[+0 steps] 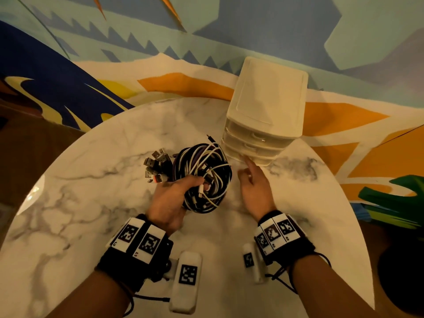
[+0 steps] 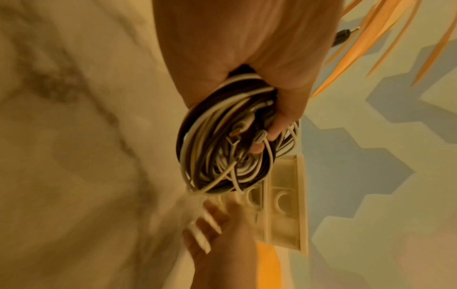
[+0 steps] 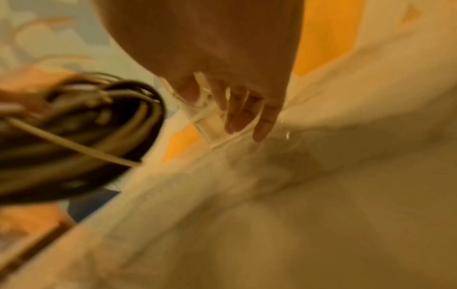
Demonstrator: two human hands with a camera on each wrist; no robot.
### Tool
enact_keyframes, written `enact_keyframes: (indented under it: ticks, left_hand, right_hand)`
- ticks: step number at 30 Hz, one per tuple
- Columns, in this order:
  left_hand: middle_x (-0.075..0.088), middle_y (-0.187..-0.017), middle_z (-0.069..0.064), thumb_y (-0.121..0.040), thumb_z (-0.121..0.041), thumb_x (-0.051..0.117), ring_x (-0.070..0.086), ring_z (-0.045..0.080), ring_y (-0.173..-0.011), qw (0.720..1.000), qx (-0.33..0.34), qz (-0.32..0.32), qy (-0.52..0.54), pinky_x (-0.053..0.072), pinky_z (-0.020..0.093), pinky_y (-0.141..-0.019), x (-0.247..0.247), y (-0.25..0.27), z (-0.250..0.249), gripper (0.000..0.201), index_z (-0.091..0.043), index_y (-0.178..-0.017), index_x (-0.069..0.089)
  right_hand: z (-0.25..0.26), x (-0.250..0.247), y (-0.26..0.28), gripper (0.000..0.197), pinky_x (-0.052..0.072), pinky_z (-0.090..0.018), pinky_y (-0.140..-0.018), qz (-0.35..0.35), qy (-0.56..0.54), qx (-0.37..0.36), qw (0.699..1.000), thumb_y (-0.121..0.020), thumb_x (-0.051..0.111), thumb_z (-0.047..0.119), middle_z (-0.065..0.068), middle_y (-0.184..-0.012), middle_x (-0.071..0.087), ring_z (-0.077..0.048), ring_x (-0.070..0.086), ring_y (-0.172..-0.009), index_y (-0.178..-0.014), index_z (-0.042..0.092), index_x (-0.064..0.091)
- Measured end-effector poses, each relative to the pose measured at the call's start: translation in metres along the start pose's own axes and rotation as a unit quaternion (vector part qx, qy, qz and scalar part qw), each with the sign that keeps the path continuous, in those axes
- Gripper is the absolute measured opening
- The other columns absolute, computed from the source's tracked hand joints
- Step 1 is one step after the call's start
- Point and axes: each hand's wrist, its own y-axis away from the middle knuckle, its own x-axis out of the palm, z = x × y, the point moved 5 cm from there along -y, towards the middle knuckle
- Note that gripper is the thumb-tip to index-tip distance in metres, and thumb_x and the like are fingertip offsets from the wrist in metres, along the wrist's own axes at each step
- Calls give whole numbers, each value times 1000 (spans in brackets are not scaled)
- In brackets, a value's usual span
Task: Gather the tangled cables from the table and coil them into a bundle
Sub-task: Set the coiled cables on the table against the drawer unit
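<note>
A coiled bundle of black, white and purple cables (image 1: 206, 175) is held just above the marble table (image 1: 91, 203). My left hand (image 1: 176, 193) grips the coil from its near left side, fingers curled through the loops (image 2: 284, 125). Several USB plugs (image 1: 156, 166) fan out to the coil's left. The same bundle (image 3: 74, 140) shows blurred at the left of the right wrist view. My right hand (image 1: 252, 180) is empty, fingers straight, reaching toward the lowest drawer of the white drawer unit (image 1: 266, 111). Its fingertips (image 3: 262, 135) hover at the unit's base.
The white plastic drawer unit (image 2: 284, 211) stands at the table's far right, right beside the coil. A painted wall runs behind the round table. A green object (image 1: 394, 198) lies beyond the table's right edge.
</note>
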Motion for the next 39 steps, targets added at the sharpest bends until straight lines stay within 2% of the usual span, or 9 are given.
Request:
enact_keyframes:
  ticks: [2,5,9,11,16,21,25,31,39]
  left_hand:
    - [71,-74,11,-79,2,62,69,20,-65,1000,22,2,5,54,29,-59,-2,-1,-11,17,0,-96,67]
    - [72,-79,11,-79,2,61,69,19,-69,999,41,16,4,55,29,-57,1,0,-22,25,1,-104,65]
    - [70,-98,20,-79,4,62,69,30,-85,999,36,20,-8,57,39,-75,13,4,-26,28,0,-106,65]
    - [69,-98,24,-79,4,61,68,31,-82,999,30,25,-16,57,38,-74,20,8,-26,24,2,-102,66]
    - [66,-101,30,-79,4,62,66,40,-91,999,13,17,-36,54,46,-85,27,13,-23,18,6,-95,68]
    - [67,-99,30,-79,2,63,66,39,-88,998,8,20,-52,52,48,-88,30,19,-20,19,8,-95,68]
    - [67,-87,26,-78,3,62,66,31,-75,997,9,24,-68,55,40,-75,37,18,-23,20,10,-96,66]
    - [68,-88,22,-76,4,63,67,29,-75,996,-28,41,-67,52,38,-73,55,10,-14,26,5,-102,65]
    - [64,-70,17,-80,4,60,62,25,-60,990,-89,56,-95,52,35,-66,82,1,3,15,6,-94,65]
  right_hand:
    - [-11,-7,-9,60,42,-38,-96,16,168,-5,986,-92,45,30,-15,-127,52,-34,49,-115,-149,25,25]
    - [-15,-6,-11,67,41,-43,-99,42,289,-6,956,-94,46,34,-15,-138,45,-36,43,-123,-151,25,13]
    - [-8,-3,0,62,43,-39,-96,50,311,-10,949,-92,47,34,-12,-133,52,-32,47,-121,-148,23,23]
    - [-7,-1,13,61,43,-37,-97,58,320,-20,945,-90,48,35,-10,-136,51,-30,48,-121,-146,23,26]
    - [-13,-7,12,83,45,-40,-91,52,326,-29,944,-89,48,38,-11,-125,54,-33,52,-112,-150,30,-8]
    - [-19,-4,-11,86,49,-39,-83,71,363,7,929,-89,44,36,-12,-108,64,-30,61,-95,-146,36,-20]
    - [-7,-4,-5,76,52,-37,-75,50,311,13,949,-87,45,33,-9,-92,69,-30,65,-82,-147,33,-2]
    - [-8,-2,59,53,49,-34,-78,50,304,-75,948,-83,51,31,-5,-104,65,-26,62,-92,-133,22,35]
    - [-28,-5,94,64,42,-30,-96,104,280,-5,954,-92,42,40,4,-130,52,-17,53,-114,-148,27,12]
